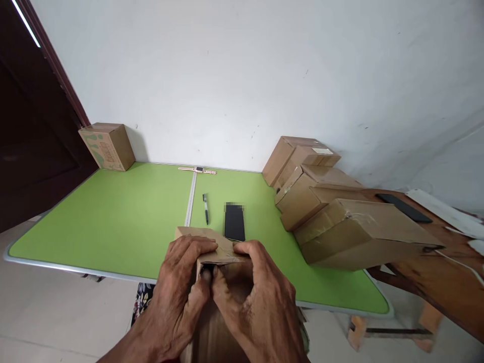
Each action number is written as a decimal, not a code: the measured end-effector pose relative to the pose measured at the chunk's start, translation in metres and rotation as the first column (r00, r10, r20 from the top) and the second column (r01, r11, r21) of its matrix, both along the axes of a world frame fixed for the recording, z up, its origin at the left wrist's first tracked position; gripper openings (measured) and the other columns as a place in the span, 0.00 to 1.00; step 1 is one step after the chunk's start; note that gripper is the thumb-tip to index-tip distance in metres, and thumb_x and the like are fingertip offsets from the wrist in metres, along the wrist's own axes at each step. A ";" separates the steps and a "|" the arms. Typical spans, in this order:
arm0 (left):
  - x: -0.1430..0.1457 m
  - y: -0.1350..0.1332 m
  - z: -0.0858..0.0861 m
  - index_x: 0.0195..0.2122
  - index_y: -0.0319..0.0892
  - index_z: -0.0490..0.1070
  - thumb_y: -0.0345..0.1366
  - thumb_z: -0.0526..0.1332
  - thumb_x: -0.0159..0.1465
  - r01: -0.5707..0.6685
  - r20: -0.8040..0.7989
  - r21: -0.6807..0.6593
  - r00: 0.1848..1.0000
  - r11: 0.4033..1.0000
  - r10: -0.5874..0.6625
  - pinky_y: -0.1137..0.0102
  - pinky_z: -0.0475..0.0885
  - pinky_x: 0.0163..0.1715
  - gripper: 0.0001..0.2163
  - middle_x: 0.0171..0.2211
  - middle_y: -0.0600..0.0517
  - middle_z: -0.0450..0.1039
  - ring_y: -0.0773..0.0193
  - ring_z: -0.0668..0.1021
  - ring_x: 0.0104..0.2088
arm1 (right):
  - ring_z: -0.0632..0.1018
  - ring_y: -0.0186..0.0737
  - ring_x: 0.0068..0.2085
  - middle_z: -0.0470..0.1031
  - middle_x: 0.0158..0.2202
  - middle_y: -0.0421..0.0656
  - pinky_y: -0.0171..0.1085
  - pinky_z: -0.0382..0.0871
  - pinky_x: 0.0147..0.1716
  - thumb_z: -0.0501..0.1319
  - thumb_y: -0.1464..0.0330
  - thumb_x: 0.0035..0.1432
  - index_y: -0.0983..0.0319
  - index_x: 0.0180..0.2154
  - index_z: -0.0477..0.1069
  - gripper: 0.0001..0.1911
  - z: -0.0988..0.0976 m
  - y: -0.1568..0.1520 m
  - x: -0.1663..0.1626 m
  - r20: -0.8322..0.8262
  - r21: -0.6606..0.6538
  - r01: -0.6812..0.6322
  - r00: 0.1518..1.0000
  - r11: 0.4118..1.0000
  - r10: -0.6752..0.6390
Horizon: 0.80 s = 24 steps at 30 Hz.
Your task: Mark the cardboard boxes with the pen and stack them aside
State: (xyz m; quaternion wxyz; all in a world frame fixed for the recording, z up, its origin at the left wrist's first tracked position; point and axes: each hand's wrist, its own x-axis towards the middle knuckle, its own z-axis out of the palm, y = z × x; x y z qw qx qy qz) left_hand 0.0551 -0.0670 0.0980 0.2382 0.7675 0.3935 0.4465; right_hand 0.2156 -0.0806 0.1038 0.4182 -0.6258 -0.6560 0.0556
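Observation:
A brown cardboard box [219, 340] is close to me at the table's near edge, partly covered by my hands. My left hand [176, 290] grips its upper left edge, fingers bent over the top and thumb at a small dark gap below the edge. From the other side, my right hand [262, 302] holds the same edge, with its index finger on top and its thumb at the gap, beside the left thumb. Just beyond the box lie a black phone [235, 222] and a pen [205, 208]. Whether anything is inside the box is hidden.
The green table [102, 217] reaches to a white wall. Several cardboard boxes [328, 232] crowd its right side, and another box [108, 146] stands at the back left. A wristwatch [199, 170] lies near the wall. At right, a wooden table [446, 267] holds a dark flat object [404, 207].

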 end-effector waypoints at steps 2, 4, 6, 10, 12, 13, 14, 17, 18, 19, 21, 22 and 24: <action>-0.005 -0.003 0.010 0.57 0.54 0.73 0.35 0.55 0.75 -0.016 -0.009 -0.080 1.000 0.997 0.016 0.60 0.74 0.53 0.14 0.55 0.51 0.78 0.50 0.77 0.57 | 0.81 0.44 0.31 0.77 0.31 0.39 0.40 0.74 0.30 0.61 0.62 0.56 0.56 0.41 0.68 0.10 0.000 0.000 -0.002 -0.065 -0.081 -0.068 0.996 0.994 0.063; -0.008 -0.008 0.015 0.55 0.54 0.76 0.40 0.55 0.75 -0.057 -0.004 -0.206 0.998 0.977 0.057 0.60 0.76 0.50 0.13 0.53 0.51 0.80 0.50 0.78 0.55 | 0.80 0.44 0.30 0.75 0.30 0.38 0.41 0.73 0.29 0.60 0.61 0.58 0.56 0.38 0.67 0.08 -0.003 0.000 -0.006 -0.100 -0.170 -0.121 0.989 0.978 0.105; -0.010 -0.014 0.013 0.53 0.55 0.79 0.44 0.55 0.75 -0.105 0.004 -0.321 0.994 0.941 0.112 0.59 0.76 0.50 0.14 0.52 0.51 0.81 0.49 0.79 0.53 | 0.79 0.45 0.30 0.75 0.30 0.39 0.43 0.72 0.31 0.59 0.59 0.60 0.55 0.36 0.66 0.07 -0.009 0.000 -0.007 -0.096 -0.256 -0.157 0.986 0.954 0.137; -0.012 -0.024 -0.001 0.54 0.56 0.79 0.46 0.54 0.75 -0.118 0.051 -0.437 0.986 0.891 0.156 0.59 0.74 0.55 0.15 0.54 0.52 0.80 0.49 0.77 0.58 | 0.80 0.48 0.34 0.76 0.32 0.41 0.45 0.73 0.34 0.59 0.56 0.61 0.55 0.35 0.65 0.10 -0.017 0.002 -0.005 -0.111 -0.395 -0.219 0.975 0.892 0.190; -0.012 -0.025 -0.006 0.55 0.57 0.78 0.46 0.54 0.75 -0.087 0.076 -0.431 0.988 0.898 0.132 0.60 0.74 0.56 0.14 0.55 0.53 0.79 0.50 0.76 0.59 | 0.80 0.48 0.35 0.76 0.33 0.42 0.44 0.72 0.34 0.61 0.56 0.60 0.55 0.35 0.64 0.11 -0.017 0.003 -0.004 -0.128 -0.434 -0.246 0.969 0.866 0.211; -0.013 -0.024 -0.006 0.55 0.56 0.78 0.45 0.54 0.75 -0.061 0.082 -0.419 0.991 0.906 0.105 0.60 0.74 0.56 0.14 0.55 0.53 0.79 0.50 0.76 0.59 | 0.80 0.49 0.36 0.76 0.34 0.42 0.44 0.72 0.34 0.61 0.56 0.60 0.55 0.35 0.64 0.11 -0.017 0.004 -0.004 -0.124 -0.449 -0.255 0.967 0.856 0.223; -0.013 -0.022 -0.006 0.55 0.56 0.77 0.44 0.54 0.76 -0.029 0.082 -0.410 0.994 0.911 0.068 0.61 0.74 0.55 0.14 0.55 0.52 0.79 0.51 0.77 0.58 | 0.80 0.49 0.36 0.76 0.34 0.42 0.44 0.71 0.34 0.61 0.57 0.59 0.55 0.35 0.64 0.10 -0.015 0.004 -0.004 -0.114 -0.462 -0.259 0.966 0.848 0.233; -0.014 -0.015 -0.004 0.58 0.52 0.75 0.39 0.52 0.76 0.073 0.072 -0.427 0.996 0.901 -0.047 0.61 0.73 0.55 0.16 0.55 0.50 0.78 0.52 0.78 0.55 | 0.80 0.50 0.38 0.76 0.34 0.43 0.44 0.71 0.35 0.60 0.61 0.59 0.55 0.36 0.65 0.07 -0.010 0.003 -0.003 -0.087 -0.490 -0.272 0.961 0.828 0.264; -0.015 -0.013 -0.004 0.58 0.51 0.75 0.39 0.51 0.76 0.085 0.067 -0.441 0.996 0.894 -0.062 0.60 0.73 0.56 0.16 0.55 0.49 0.78 0.53 0.78 0.55 | 0.80 0.50 0.38 0.77 0.35 0.43 0.44 0.71 0.37 0.60 0.61 0.60 0.55 0.37 0.66 0.06 -0.008 0.004 0.000 -0.097 -0.493 -0.300 0.952 0.817 0.291; -0.015 -0.011 -0.005 0.58 0.51 0.75 0.38 0.51 0.76 0.091 0.066 -0.447 0.995 0.890 -0.068 0.60 0.72 0.57 0.16 0.55 0.48 0.77 0.53 0.77 0.54 | 0.80 0.49 0.39 0.77 0.36 0.43 0.44 0.72 0.39 0.59 0.60 0.62 0.55 0.37 0.67 0.06 -0.007 0.006 0.004 -0.124 -0.488 -0.344 0.937 0.803 0.326; -0.018 -0.010 -0.010 0.57 0.51 0.75 0.41 0.51 0.77 0.087 0.075 -0.445 0.995 0.891 -0.060 0.58 0.71 0.57 0.16 0.55 0.48 0.77 0.52 0.77 0.55 | 0.81 0.47 0.39 0.78 0.36 0.41 0.42 0.71 0.38 0.54 0.56 0.69 0.55 0.37 0.68 0.12 -0.008 0.019 0.016 -0.209 -0.478 -0.447 0.894 0.756 0.397; -0.020 -0.010 -0.014 0.57 0.52 0.75 0.43 0.52 0.77 0.081 0.083 -0.445 0.995 0.892 -0.049 0.57 0.70 0.58 0.15 0.55 0.48 0.77 0.51 0.76 0.56 | 0.81 0.45 0.37 0.78 0.35 0.41 0.40 0.71 0.36 0.51 0.54 0.72 0.55 0.36 0.68 0.16 -0.012 0.031 0.023 -0.252 -0.481 -0.477 0.879 0.736 0.406; -0.026 -0.012 -0.024 0.59 0.54 0.74 0.48 0.55 0.75 0.083 0.102 -0.442 0.994 0.893 -0.042 0.54 0.66 0.62 0.16 0.56 0.49 0.76 0.48 0.74 0.60 | 0.80 0.43 0.33 0.78 0.33 0.41 0.38 0.68 0.31 0.45 0.50 0.75 0.56 0.33 0.67 0.24 -0.028 0.064 0.033 -0.270 -0.532 -0.433 0.901 0.728 0.339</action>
